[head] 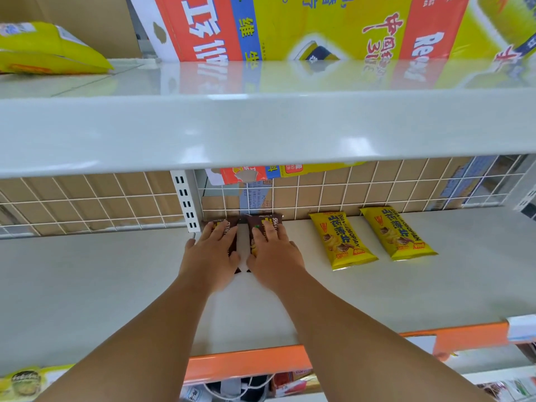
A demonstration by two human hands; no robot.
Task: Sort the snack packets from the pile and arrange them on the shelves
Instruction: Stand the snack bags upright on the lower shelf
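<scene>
Two brown packets (268,220) lie flat, long axes front-to-back

On the lower shelf (116,271), two brown packets lie side by side at the back edge, against the wire grid (87,198). The left grip (211,253) rests flat on the left brown packet (233,240) and the right grip (274,253) on the right brown packet (268,220), fingers straight. Further right along the back edge lie two yellow packets (342,240), slightly apart. A yellow bag (49,50) lies at the upper shelf's (261,126) left end
</scene>
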